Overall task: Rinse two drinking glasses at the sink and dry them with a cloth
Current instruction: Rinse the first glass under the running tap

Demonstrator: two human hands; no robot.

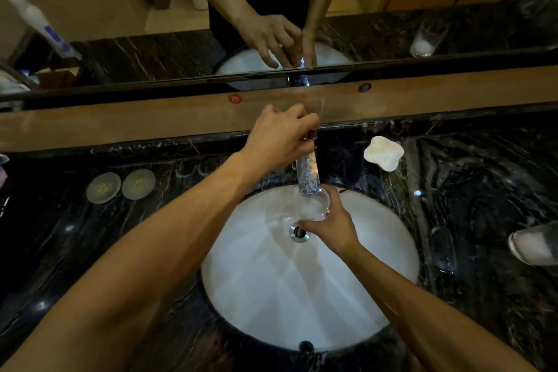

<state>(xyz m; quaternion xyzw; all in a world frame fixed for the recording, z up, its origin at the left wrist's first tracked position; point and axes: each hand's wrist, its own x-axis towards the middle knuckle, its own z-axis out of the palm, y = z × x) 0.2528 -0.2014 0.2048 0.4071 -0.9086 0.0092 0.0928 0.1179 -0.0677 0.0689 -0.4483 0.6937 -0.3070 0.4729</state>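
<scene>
Your left hand (280, 133) grips the chrome faucet handle (311, 137); your right hand (330, 225) holds the clear drinking glass (314, 205) under the chrome spout (308, 177), over the round white basin (271, 296). Turn the handle gently and tilt the glass so water sweeps its walls. A second clear glass (533, 246) waits on the black marble counter (468, 190).

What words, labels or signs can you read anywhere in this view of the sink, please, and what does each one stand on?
None can be read.
Two round coasters: a yellowish mark on each, too blurred.
Red round sticker on the wooden ledge: mark too small.
Dark round sticker on the same ledge: illegible.
White bottle in the mirror: blue label, blurred.
</scene>
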